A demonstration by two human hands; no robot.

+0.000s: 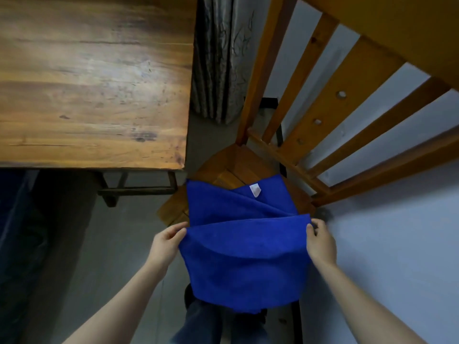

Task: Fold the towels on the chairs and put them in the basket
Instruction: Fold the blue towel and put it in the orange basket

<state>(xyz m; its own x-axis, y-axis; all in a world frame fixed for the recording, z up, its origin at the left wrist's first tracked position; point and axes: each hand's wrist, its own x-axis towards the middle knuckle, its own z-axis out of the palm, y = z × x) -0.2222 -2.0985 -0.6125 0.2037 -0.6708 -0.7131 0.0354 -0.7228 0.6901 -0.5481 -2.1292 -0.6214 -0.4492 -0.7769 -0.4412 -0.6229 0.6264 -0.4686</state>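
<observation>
One wide-angle camera, worn on the head, looks steeply down toward the floor. The left hand and right hand, pinching a blue towel, sit low and close to the lens. The counter fills the upper left; the chair back fans across the upper right. The wearer's legs show directly below, at the bottom edge.
</observation>
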